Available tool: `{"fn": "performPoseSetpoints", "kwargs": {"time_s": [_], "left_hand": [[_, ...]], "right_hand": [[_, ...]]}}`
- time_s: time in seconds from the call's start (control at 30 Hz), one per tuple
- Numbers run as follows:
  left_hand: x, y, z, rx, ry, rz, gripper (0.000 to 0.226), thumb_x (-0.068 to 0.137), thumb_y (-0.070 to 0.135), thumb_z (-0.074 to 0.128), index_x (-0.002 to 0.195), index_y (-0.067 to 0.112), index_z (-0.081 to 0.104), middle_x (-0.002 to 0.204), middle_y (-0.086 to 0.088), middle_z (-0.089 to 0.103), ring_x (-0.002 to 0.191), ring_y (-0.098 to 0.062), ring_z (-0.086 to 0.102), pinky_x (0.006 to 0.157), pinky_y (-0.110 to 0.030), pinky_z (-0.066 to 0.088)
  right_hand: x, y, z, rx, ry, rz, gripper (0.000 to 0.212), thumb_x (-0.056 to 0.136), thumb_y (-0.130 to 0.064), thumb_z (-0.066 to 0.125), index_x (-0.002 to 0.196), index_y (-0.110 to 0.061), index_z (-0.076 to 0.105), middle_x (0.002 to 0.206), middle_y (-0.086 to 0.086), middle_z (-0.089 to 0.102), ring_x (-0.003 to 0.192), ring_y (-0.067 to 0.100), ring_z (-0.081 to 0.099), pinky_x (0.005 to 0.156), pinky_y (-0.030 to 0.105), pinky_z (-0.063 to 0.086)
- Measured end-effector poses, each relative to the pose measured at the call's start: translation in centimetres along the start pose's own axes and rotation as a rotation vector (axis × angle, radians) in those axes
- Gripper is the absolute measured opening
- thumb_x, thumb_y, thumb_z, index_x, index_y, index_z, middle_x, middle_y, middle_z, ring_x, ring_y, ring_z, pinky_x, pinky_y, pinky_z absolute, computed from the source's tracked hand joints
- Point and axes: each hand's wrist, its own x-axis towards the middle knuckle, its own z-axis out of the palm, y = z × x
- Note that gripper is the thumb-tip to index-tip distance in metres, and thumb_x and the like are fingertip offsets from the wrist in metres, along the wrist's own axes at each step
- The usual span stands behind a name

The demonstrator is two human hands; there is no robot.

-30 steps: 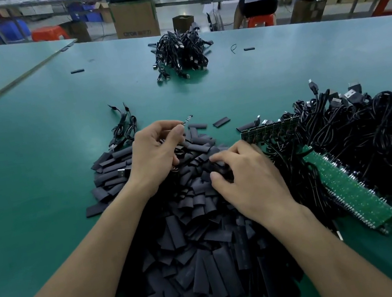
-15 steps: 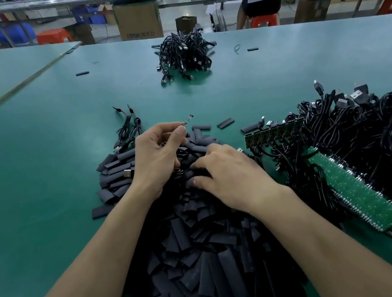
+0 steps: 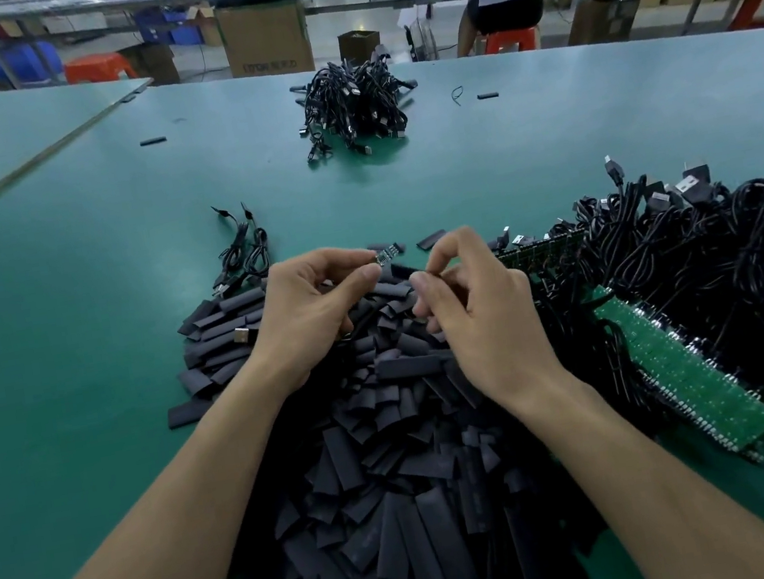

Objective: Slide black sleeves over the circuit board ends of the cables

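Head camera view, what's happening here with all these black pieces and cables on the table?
A person works at a green table over a pile of black sleeves. The left hand pinches a small circuit board, which has no sleeve on it yet. The right hand is raised beside it with fingers curled; whether it holds a sleeve is unclear. A heap of black cables and a green board strip lie to the right.

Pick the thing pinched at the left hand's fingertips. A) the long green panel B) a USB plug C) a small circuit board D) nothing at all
C: the left hand pinches a small circuit board between thumb and forefinger, held above the pile of black sleeves.
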Motion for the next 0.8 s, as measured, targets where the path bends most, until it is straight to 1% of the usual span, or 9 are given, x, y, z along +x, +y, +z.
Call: {"fn": "performPoseSetpoints", "kwargs": {"time_s": [0.03,0.13,0.23,0.33,0.47,0.57,0.67,0.73,0.8], "left_hand": [[0.0,0.0,0.0,0.002,-0.021,0.004,0.009,0.087,0.015,0.077,0.093,0.023,0.075,0.070,0.007,0.072,0.041,-0.004,0.047,0.043,-0.015,0.041],[-0.1,0.0,0.1,0.001,-0.060,0.025,0.011,0.087,0.014,0.077,0.092,0.023,0.076,0.073,0.006,0.073,0.043,-0.002,0.049,0.043,-0.015,0.042],[-0.2,-0.1,0.2,-0.001,-0.079,0.040,0.014,0.087,0.012,0.077,0.091,0.025,0.076,0.076,0.005,0.075,0.050,-0.002,0.053,0.043,-0.016,0.043],[-0.3,-0.3,0.2,0.006,-0.089,0.036,0.015,0.086,0.013,0.077,0.091,0.027,0.076,0.080,0.007,0.076,0.056,-0.002,0.056,0.044,-0.017,0.044],[-0.3,-0.5,0.1,0.009,-0.092,0.040,0.014,0.086,0.015,0.078,0.090,0.029,0.077,0.081,0.007,0.076,0.058,0.000,0.057,0.044,-0.017,0.045],[-0.3,-0.6,0.1,0.006,-0.104,0.046,0.013,0.087,0.015,0.077,0.092,0.027,0.077,0.079,0.007,0.076,0.055,0.001,0.055,0.044,-0.017,0.044],[-0.2,-0.7,0.1,0.009,-0.106,0.044,0.012,0.087,0.015,0.077,0.092,0.026,0.076,0.077,0.009,0.075,0.055,0.001,0.055,0.044,-0.017,0.044],[-0.2,-0.7,0.1,0.011,-0.109,0.047,0.012,0.087,0.013,0.076,0.093,0.025,0.076,0.076,0.010,0.074,0.056,0.002,0.055,0.044,-0.016,0.043],[-0.3,-0.6,0.1,0.010,-0.122,0.053,0.011,0.087,0.012,0.076,0.093,0.022,0.075,0.072,0.012,0.073,0.055,0.003,0.056,0.043,-0.015,0.042]], "right_hand": [[-0.2,0.2,0.0,-0.004,0.010,0.006,0.019,0.096,-0.020,0.065,0.086,-0.030,0.053,0.069,-0.008,0.067,0.063,0.006,0.066,0.059,0.023,0.052],[-0.5,0.7,0.1,0.028,0.046,0.021,0.019,0.086,-0.016,0.075,0.082,-0.031,0.065,0.079,-0.017,0.069,0.067,0.001,0.064,0.060,0.012,0.045],[-0.8,0.9,-0.1,0.048,0.085,0.014,0.016,0.081,-0.018,0.081,0.080,-0.028,0.068,0.080,-0.016,0.070,0.067,-0.001,0.063,0.061,0.009,0.044],[-0.9,1.2,-0.2,0.037,0.097,0.019,0.017,0.081,-0.015,0.081,0.080,-0.026,0.068,0.076,-0.013,0.069,0.065,0.000,0.063,0.061,0.011,0.046],[-1.0,1.4,-0.3,0.011,0.117,0.030,0.022,0.083,-0.006,0.071,0.086,-0.028,0.066,0.073,-0.013,0.067,0.064,0.006,0.063,0.061,0.021,0.052],[-1.0,1.4,-0.4,-0.009,0.099,0.027,0.034,0.084,-0.005,0.067,0.106,-0.031,0.073,0.083,-0.012,0.070,0.069,0.009,0.067,0.067,0.024,0.056],[-1.0,1.5,-0.3,-0.024,0.095,0.030,0.034,0.084,-0.005,0.068,0.110,-0.026,0.076,0.093,-0.005,0.073,0.076,0.010,0.070,0.074,0.030,0.058],[-1.0,1.5,-0.3,-0.018,0.102,0.040,0.029,0.083,-0.007,0.072,0.107,-0.024,0.077,0.095,-0.006,0.074,0.080,0.006,0.070,0.077,0.028,0.058],[-1.0,1.5,-0.4,-0.028,0.104,0.033,0.026,0.081,-0.013,0.078,0.103,-0.026,0.077,0.094,-0.010,0.073,0.083,0.002,0.068,0.078,0.019,0.055]]}}
